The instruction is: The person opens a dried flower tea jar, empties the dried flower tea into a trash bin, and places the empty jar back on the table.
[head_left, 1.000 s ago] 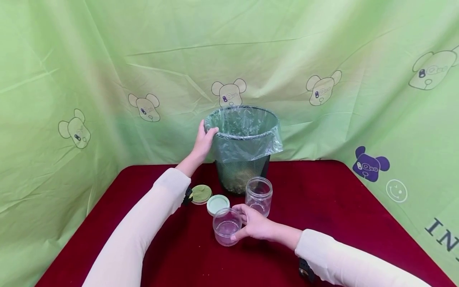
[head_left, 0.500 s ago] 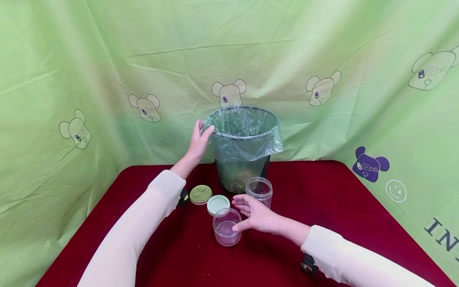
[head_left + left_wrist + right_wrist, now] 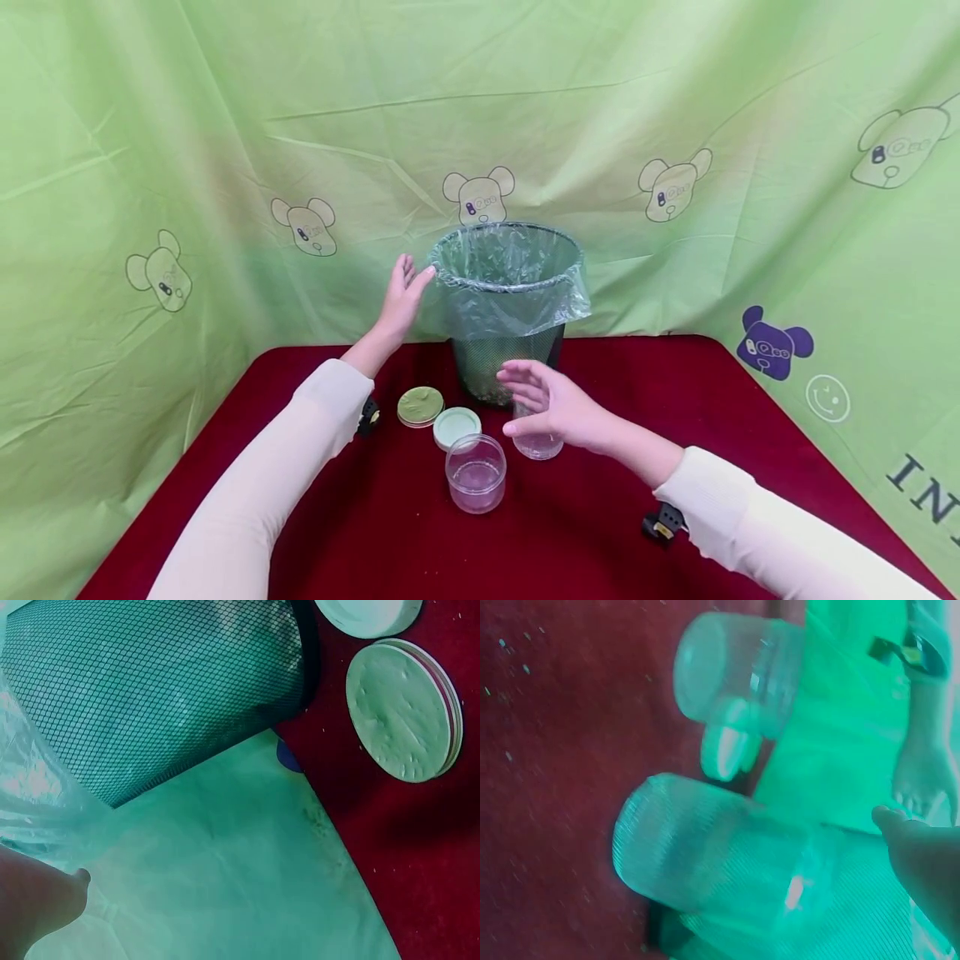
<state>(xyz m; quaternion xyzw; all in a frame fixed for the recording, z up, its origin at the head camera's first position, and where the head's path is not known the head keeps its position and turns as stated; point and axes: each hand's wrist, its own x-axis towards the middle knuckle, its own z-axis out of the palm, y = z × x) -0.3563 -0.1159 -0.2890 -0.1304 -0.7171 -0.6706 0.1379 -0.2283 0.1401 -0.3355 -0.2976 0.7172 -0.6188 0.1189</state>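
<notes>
My left hand (image 3: 397,307) is just left of the rim of a dark mesh wastebasket (image 3: 506,350), fingers loosely spread and holding nothing. Its thumb tip is close to the clear bag (image 3: 517,308) folded over that rim; whether they touch I cannot tell. My right hand (image 3: 562,408), also holding nothing, hovers over a clear jar (image 3: 538,446) standing before the basket, hiding the jar's upper part in the head view. The right wrist view shows this open jar (image 3: 705,840) whole, though blurred. Another clear open jar (image 3: 476,479) stands nearer, on the red cloth.
A pale green lid (image 3: 457,427) lies behind the nearer jar. Left of it is a round lid (image 3: 420,405) with a lumpy green surface. Green printed fabric (image 3: 360,167) hangs around the red table (image 3: 630,400). Small specks dot the cloth.
My right hand has let go of the nearer jar and moved back and right, over the other jar. My left hand has released the basket's rim and drawn away to the left.
</notes>
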